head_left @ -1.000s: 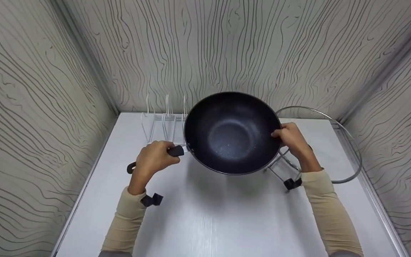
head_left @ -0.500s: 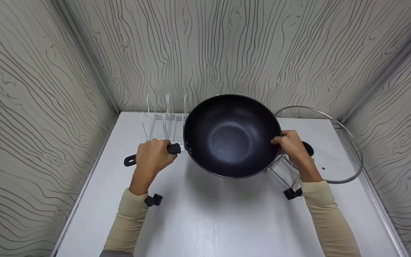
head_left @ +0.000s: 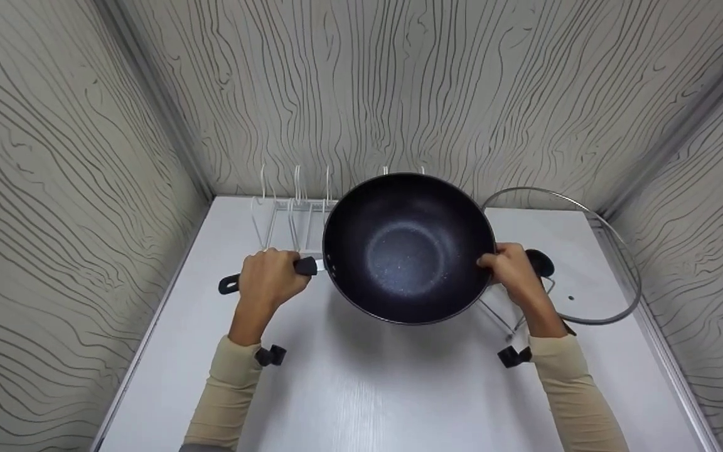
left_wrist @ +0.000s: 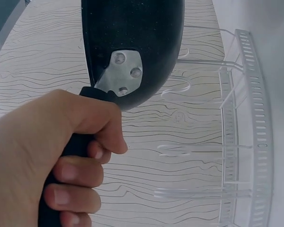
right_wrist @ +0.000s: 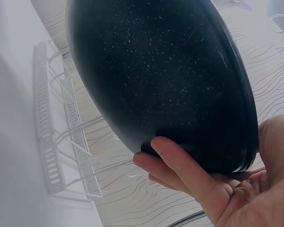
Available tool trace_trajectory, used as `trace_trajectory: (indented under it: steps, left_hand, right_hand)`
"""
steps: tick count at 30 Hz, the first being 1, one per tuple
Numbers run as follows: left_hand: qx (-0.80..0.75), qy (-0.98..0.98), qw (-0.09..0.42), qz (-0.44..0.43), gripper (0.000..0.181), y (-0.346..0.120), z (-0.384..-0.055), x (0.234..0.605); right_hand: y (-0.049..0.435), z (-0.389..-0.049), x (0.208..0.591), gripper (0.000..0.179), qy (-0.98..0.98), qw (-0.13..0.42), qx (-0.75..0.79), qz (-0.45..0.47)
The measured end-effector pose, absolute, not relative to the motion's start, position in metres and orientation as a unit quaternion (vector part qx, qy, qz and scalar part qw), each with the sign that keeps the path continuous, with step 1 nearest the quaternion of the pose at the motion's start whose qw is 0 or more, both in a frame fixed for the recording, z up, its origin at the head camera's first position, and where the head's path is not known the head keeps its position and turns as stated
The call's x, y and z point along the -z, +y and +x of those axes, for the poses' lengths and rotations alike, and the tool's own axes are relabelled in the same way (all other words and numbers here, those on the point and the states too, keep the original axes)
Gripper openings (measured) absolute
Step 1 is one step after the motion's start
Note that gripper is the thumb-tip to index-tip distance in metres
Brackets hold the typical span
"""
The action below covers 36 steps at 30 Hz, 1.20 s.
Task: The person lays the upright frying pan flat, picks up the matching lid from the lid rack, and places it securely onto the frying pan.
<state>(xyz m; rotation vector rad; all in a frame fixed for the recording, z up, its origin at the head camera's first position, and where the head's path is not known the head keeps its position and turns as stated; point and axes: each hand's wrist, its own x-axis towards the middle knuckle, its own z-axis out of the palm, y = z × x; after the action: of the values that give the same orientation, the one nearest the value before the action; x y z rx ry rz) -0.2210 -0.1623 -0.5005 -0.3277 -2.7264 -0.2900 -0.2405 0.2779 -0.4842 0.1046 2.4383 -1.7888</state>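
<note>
A dark wok hangs over the white table, its inside tilted toward the head camera. My left hand grips its black handle, fingers wrapped round it in the left wrist view. On the opposite side my right hand pinches the rim, thumb on the inside. Its fingers lie under the speckled outer wall in the right wrist view. Behind the wok stands a white wire rack with upright hooks; the wok hides its middle part.
A glass lid with a metal rim and a black knob stands at the right, partly behind my right forearm. Patterned walls enclose the table at the back and both sides.
The wok has come slightly down in the head view, toward me, and more rack hooks show above its rim. My right hand has moved along with it; both hands keep their hold.
</note>
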Motion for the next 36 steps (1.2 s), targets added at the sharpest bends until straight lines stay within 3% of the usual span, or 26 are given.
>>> trace_trajectory:
  steps: [11,36]
  left_hand:
    - [0.094,-0.967,0.201,-0.127,0.047,-0.169,-0.217,0.515]
    - [0.076,-0.960,0.213,-0.164,0.037,-0.179,-0.208,0.547]
  right_hand:
    - [0.274,-0.225,0.496,0.031,0.795,0.061,0.602,0.040]
    - [0.262,-0.197,0.535,0.031,0.784,0.042,0.614,0.083]
